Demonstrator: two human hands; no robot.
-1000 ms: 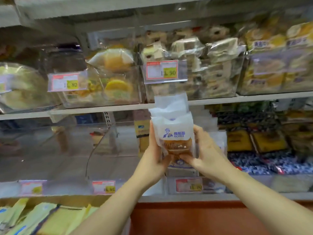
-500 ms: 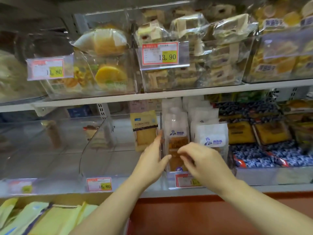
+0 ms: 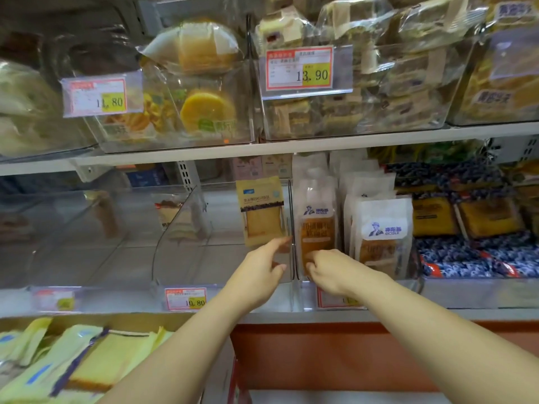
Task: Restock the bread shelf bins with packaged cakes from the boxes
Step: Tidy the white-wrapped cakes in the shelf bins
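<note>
Down on the lower shelf, the clear bin is now holding the white cake packet that was hanging between my palms a second ago, upright against its left wall. My right hand is pinching the packet's bottom with curled fingers; my left hand is hovering alongside, forefinger stretched out.

We reached to the lower shelf, beneath the upper shelf and its bins. Our left hand lay just left of the divider, in front of a lone pack that stood against it. Our right hand, just right of the divider, held the front pack of an upright row. A second row stood beside it on the right. A box of packs lay below, to the left.
</note>
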